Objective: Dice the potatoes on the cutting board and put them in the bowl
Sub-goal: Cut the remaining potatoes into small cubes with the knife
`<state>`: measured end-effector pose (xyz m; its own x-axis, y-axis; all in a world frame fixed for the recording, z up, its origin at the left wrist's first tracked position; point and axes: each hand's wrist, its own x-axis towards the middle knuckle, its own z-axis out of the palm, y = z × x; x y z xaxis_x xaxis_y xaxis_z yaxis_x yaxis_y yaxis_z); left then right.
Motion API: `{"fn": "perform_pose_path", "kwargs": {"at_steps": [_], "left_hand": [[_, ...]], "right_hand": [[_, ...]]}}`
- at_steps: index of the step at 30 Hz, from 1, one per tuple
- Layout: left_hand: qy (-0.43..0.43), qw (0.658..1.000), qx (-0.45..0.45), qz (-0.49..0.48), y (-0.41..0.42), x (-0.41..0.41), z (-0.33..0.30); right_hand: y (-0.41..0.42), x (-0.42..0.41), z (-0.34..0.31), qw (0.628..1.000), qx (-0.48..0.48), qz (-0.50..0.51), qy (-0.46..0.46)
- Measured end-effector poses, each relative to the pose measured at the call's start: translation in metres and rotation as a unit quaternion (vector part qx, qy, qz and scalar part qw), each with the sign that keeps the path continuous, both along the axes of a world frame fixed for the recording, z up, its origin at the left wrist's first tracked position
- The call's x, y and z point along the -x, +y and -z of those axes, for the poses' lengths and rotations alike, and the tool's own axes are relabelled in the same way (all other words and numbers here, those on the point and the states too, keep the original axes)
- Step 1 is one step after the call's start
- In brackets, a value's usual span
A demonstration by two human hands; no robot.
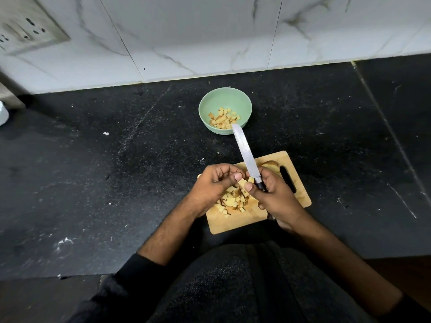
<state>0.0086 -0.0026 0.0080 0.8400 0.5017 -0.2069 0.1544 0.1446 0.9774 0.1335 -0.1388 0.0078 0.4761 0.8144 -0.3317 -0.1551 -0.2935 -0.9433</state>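
While both hands crowd over the diced potato pile (234, 198) on the cutting board (233, 223), the relation that matters is pile to bowl (225, 99). That green bowl sits well apart from the board, at about 12 o'clock from the pile, on the black counter (116, 183). It already holds some potato cubes (223, 118).

Left hand (215, 181) is at 9 o'clock of the pile, fingers curled in, thumb tip touching the top cubes; looks like it is gathering or pinching pieces, though exactly what it holds is hidden under the fingers. Right hand (277, 195) is at 3 o'clock, wrapped round the dark handle of the knife (246, 155), thumb down at the pile edge.

Knife long axis runs roughly 11 to 5 o'clock, tip toward the bowl and overlapping its near rim in this view. I cannot tell whether the tip touches the rim.

An uncut potato piece (270, 164) lies on the board's far side at about 1 o'clock from the pile, just behind the right hand.

Judgement: the left hand is nearer the bulk of the cubes, so a scoop and carry toward 12 o'clock suits it. Risk: cubes dropping on the counter in the gap between board and bowl.
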Motion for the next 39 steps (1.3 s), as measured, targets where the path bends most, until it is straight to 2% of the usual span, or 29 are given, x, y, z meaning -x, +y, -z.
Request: {"fn": "perform_pose_path", "kwargs": {"at_steps": [6, 10, 12, 13, 14, 16, 17, 19, 22, 27, 31, 39], "left_hand": [[-0.028, 0.999, -0.03, 0.013, 0.0, -0.001, 0.001], [-0.034, 0.998, -0.05, 0.013, -0.002, -0.001, 0.002], [-0.027, 0.997, -0.068, 0.019, -0.003, -0.001, 0.001], [-0.016, 0.995, -0.091, 0.024, -0.002, -0.001, 0.001], [0.0, 0.99, -0.134, 0.031, -0.001, -0.001, 0.002], [0.045, 0.963, -0.261, 0.057, 0.004, 0.0, 0.007], [0.063, 0.946, -0.31, 0.073, 0.006, 0.001, 0.009], [0.08, 0.925, -0.358, 0.095, 0.01, 0.003, 0.012], [0.08, 0.922, -0.368, 0.088, 0.013, 0.007, 0.016], [0.065, 0.932, -0.349, 0.067, 0.01, 0.008, 0.006], [0.031, 0.963, -0.252, 0.092, 0.005, 0.011, -0.004], [0.028, 0.981, -0.182, 0.069, 0.0, 0.018, -0.009]], "right_hand": [[0.001, 0.003, 0.0, 0.99, 0.024, 0.023, 0.138], [0.001, 0.001, -0.002, 0.98, 0.04, 0.022, 0.194], [0.001, 0.002, -0.002, 0.981, 0.051, 0.023, 0.188], [0.001, 0.003, -0.001, 0.988, 0.071, 0.022, 0.135], [0.002, 0.003, 0.001, 0.994, 0.097, 0.024, 0.046], [0.002, 0.001, 0.005, 0.98, 0.122, 0.032, -0.151], [0.001, -0.001, 0.005, 0.97, 0.114, 0.025, -0.214], [0.001, -0.004, 0.002, 0.955, 0.095, 0.001, -0.28], [0.001, -0.004, -0.002, 0.947, 0.089, -0.017, -0.308], [0.001, 0.0, 0.001, 0.964, 0.081, -0.046, -0.247], [0.002, 0.006, -0.004, 0.995, 0.043, -0.016, -0.083], [0.002, 0.013, -0.005, 0.996, 0.066, -0.004, 0.061]]}}
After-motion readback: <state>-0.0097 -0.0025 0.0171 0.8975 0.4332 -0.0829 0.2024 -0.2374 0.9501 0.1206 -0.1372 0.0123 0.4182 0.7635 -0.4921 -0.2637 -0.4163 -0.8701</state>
